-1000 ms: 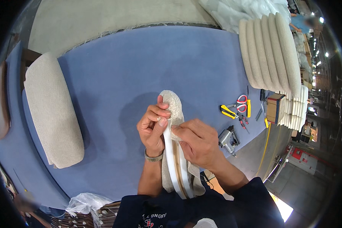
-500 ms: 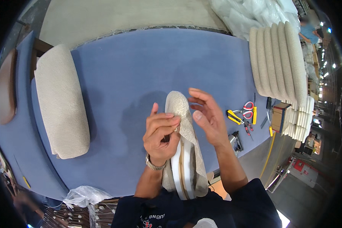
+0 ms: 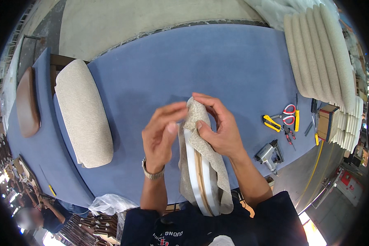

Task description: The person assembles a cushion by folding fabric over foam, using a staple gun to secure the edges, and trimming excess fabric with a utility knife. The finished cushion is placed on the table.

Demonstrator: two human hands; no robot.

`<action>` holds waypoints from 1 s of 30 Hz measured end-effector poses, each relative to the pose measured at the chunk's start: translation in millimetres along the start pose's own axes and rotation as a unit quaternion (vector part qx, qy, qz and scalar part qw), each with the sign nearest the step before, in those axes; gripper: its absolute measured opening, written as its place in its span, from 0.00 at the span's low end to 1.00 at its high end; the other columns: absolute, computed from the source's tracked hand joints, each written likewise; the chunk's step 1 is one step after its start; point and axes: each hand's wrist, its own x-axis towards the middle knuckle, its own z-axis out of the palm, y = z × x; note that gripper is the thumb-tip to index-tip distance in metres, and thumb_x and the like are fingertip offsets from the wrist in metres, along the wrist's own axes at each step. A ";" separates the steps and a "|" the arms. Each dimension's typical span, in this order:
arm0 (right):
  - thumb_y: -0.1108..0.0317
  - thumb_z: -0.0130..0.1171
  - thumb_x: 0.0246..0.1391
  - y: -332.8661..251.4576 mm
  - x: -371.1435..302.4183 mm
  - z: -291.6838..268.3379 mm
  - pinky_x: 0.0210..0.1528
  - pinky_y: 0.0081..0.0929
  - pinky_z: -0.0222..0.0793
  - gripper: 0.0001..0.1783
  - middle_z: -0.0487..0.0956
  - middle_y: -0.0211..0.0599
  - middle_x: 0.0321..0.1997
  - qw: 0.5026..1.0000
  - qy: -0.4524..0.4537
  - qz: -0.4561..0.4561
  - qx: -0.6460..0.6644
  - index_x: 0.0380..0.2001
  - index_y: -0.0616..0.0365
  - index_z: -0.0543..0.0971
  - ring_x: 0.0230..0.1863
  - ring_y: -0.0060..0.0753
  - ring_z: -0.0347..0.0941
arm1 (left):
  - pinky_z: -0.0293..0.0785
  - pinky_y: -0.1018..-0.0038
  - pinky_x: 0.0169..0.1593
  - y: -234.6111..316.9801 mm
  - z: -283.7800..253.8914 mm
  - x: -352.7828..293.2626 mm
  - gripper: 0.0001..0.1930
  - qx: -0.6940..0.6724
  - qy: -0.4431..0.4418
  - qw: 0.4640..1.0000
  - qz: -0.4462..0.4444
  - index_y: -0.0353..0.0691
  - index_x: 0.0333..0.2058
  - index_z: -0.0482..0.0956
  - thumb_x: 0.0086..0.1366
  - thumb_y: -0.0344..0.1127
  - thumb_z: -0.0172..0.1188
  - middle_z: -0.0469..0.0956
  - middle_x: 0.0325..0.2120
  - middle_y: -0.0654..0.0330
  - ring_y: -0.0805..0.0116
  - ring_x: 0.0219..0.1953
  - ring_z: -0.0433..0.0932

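A narrow padded panel (image 3: 201, 184) stands on edge against my body, its white foam layers and brown core strip facing up. Beige woven fabric (image 3: 197, 117) wraps its far end and hangs loosely down both sides. My right hand (image 3: 221, 129) grips the covered far end, thumb on the near side of the fabric and fingers over the tip. Just left of that end is my left hand (image 3: 162, 135), its fingers stretched out and slightly blurred, with the thumb apart; whether the fingertips touch the fabric is unclear.
The blue padded table (image 3: 151, 65) bears a beige cushion (image 3: 85, 115) at left and stacked beige cushions (image 3: 317, 57) at far right. Nearer right lie scissors (image 3: 289, 115), a yellow cutter (image 3: 272, 123), pliers (image 3: 289, 135) and a staple gun (image 3: 269, 156). Another person (image 3: 49, 219) is at lower left.
My left hand has let go of the fabric and drawn back left. My right hand has closed onto the covered end. The view has shifted, bringing the staple gun fully into sight.
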 end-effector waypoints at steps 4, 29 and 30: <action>0.74 0.63 0.53 3.2 0.3 2.9 0.70 0.37 0.63 0.29 0.75 0.45 0.66 1.000 0.002 -0.018 -0.007 0.60 0.61 0.74 0.67 0.42 0.70 | 0.65 0.59 0.70 -13.1 8.3 28.9 0.16 -0.021 -0.079 0.997 -0.002 0.36 0.55 0.83 0.73 0.29 0.53 0.75 0.62 0.47 0.51 0.70 0.68; 0.30 0.61 0.58 182.7 -287.3 -188.0 0.43 0.36 0.78 0.40 0.85 0.39 0.45 0.630 0.573 0.346 0.394 0.49 0.60 0.75 0.42 0.35 0.81 | 0.63 0.58 0.70 -30.5 11.4 14.2 0.30 0.005 -0.086 0.996 0.016 0.34 0.63 0.76 0.59 0.27 0.52 0.78 0.59 0.49 0.55 0.66 0.72; 0.29 0.61 0.58 199.4 -293.3 -192.2 0.41 0.37 0.77 0.41 0.84 0.40 0.44 0.632 0.574 0.338 0.396 0.51 0.60 0.74 0.40 0.35 0.81 | 0.64 0.59 0.70 -26.8 13.5 14.5 0.30 0.006 -0.086 0.996 0.003 0.34 0.63 0.76 0.59 0.27 0.51 0.78 0.59 0.49 0.56 0.65 0.73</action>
